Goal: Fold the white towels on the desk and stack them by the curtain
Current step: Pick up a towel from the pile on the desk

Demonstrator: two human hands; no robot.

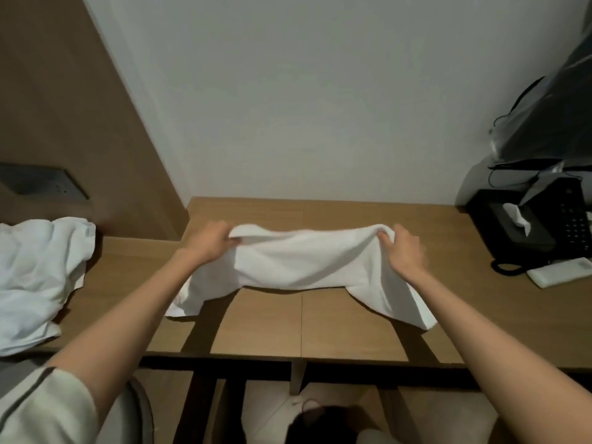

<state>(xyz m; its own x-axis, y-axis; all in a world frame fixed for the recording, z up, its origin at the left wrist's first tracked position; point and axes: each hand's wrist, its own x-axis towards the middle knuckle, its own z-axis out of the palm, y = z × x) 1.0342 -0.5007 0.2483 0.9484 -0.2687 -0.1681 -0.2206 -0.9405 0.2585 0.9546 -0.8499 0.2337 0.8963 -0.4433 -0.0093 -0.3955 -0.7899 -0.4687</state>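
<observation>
White towel (301, 261) held stretched above the tabletop (320, 328).
The left hand (209, 240) and right hand (405, 251) each gripped an upper end, lower corners drooping onto the wood; a crumpled towel pile (35, 277) lay at far left.

White towel (307, 261) stretched mid-desk — crumpled towel pile (35, 277) left.

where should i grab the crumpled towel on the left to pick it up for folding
Probably by the hemmed corner at the far right of the crumpled towel. That corner sticks out flat with its edge band showing. Come from above on its right side. The rest is bunched, with no clear edge to find.
</observation>
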